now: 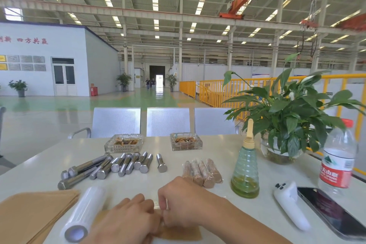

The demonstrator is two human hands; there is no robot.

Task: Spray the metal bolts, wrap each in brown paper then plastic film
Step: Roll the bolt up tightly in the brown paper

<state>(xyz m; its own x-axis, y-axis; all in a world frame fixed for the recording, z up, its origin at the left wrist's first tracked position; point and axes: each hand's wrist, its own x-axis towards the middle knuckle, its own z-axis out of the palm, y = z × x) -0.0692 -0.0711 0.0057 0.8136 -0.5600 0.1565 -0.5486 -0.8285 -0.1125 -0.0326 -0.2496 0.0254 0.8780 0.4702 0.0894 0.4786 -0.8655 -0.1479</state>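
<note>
Both hands, left hand (130, 218) and right hand (178, 202), curl fingers onto a brown paper (178, 233) bundle; loosening could let the wrap spring open

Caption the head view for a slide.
Both hands work a wrap over brown paper, between the film roll and four wrapped bolts; bare bolts wait behind.

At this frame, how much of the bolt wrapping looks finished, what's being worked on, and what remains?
Done: four wrapped bolts lie beside the spray bottle. In hand: the left hand and right hand meet over a brown paper sheet, fingers curled on something hidden beneath them, likely the bolt being wrapped. Left: about a dozen bare metal bolts, with the brown paper stack and plastic film roll ready nearby.
</note>
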